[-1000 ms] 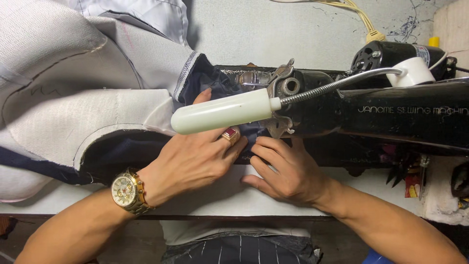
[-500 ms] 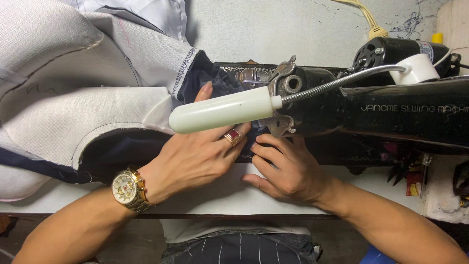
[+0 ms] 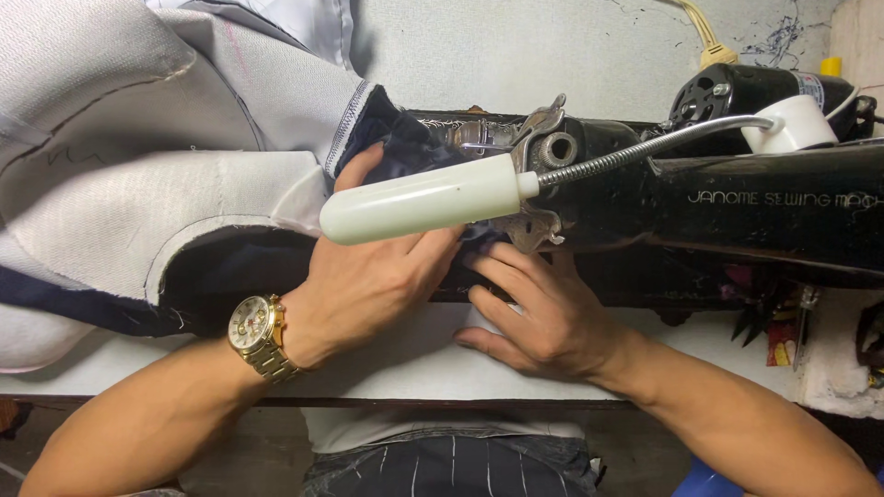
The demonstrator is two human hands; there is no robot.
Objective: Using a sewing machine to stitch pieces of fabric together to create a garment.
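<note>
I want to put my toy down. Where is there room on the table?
Bare table shows between the two wrists, near the front edge. Left is covered by grey cloth; the sewing machine fills the right; both hands crowd the needle.

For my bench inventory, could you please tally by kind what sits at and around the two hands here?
Hands: 2 (left hand, right hand)
Black sewing machine: 1
White gooseneck lamp: 1
Gold wristwatch: 1
Garment of grey lining and navy fabric: 1
White table: 1
Total: 7
</note>
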